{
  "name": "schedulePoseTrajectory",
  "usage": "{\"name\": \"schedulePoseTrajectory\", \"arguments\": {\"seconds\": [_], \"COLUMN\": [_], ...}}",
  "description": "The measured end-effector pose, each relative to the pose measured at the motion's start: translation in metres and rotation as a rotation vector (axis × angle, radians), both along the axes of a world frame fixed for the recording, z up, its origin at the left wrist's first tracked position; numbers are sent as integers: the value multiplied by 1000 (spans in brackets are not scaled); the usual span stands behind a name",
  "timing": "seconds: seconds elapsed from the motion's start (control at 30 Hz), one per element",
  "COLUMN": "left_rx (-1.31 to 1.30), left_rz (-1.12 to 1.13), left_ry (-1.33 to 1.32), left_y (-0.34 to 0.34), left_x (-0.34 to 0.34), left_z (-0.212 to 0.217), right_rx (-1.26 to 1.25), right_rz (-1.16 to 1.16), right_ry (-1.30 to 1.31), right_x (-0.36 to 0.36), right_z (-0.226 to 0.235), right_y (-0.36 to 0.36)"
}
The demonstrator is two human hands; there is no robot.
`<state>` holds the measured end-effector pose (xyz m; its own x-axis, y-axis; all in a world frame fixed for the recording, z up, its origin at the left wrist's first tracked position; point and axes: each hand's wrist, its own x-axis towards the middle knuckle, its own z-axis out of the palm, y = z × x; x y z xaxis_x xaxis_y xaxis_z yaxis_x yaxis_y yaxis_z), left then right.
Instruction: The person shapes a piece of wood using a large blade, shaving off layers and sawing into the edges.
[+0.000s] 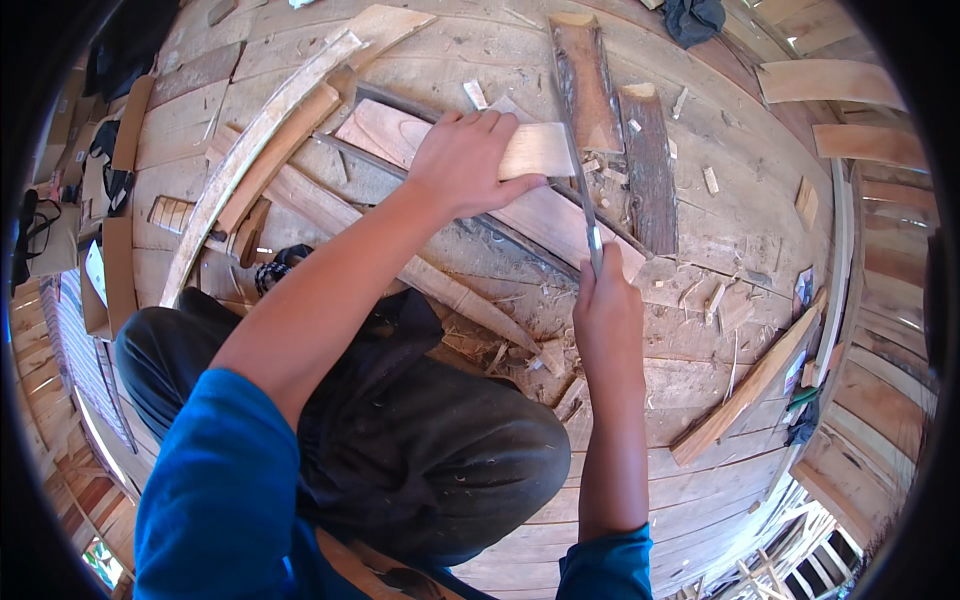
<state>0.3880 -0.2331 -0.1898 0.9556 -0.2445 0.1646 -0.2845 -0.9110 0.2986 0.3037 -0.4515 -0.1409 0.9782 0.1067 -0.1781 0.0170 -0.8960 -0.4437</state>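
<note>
My left hand (465,160) is closed over a small pale wooden block (540,150), with the thumb along its near side. Beneath it lies a reddish-brown plank (555,222), set slantwise between darker strips. In my right hand (610,300) is the handle of a long-bladed knife (590,215), the fingers wrapped round it. Its narrow blade points away from me and runs close along the block's right end; whether it touches the wood I cannot tell. The blade's far part is blurred.
Two bark-edged wood pieces (650,170) lie just beyond the blade. Long curved strips (265,150) rest at the left, and a beam (750,380) at the right. Chips and shavings (715,300) litter the plank floor (740,220). Cardboard boxes (120,260) stand far left.
</note>
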Motion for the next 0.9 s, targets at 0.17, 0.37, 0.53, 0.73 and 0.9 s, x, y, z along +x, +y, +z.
{"name": "schedulePoseTrajectory", "arguments": {"seconds": [0.17,0.37,0.53,0.73,0.9], "left_rx": [10,63,30,-14,21], "left_rz": [4,28,46,19,52], "left_ry": [57,77,74,32,98], "left_y": [-2,-2,-1,-3,1], "left_x": [4,5,6,5,3], "left_z": [4,2,0,-2,5], "right_rx": [36,-8,-30,19,-30], "right_rz": [18,-58,-22,12,-8], "right_ry": [-94,129,65,-56,110], "right_x": [21,-47,-23,24,-24], "right_z": [-10,25,16,-6,24], "right_y": [6,-32,-13,8,-25]}}
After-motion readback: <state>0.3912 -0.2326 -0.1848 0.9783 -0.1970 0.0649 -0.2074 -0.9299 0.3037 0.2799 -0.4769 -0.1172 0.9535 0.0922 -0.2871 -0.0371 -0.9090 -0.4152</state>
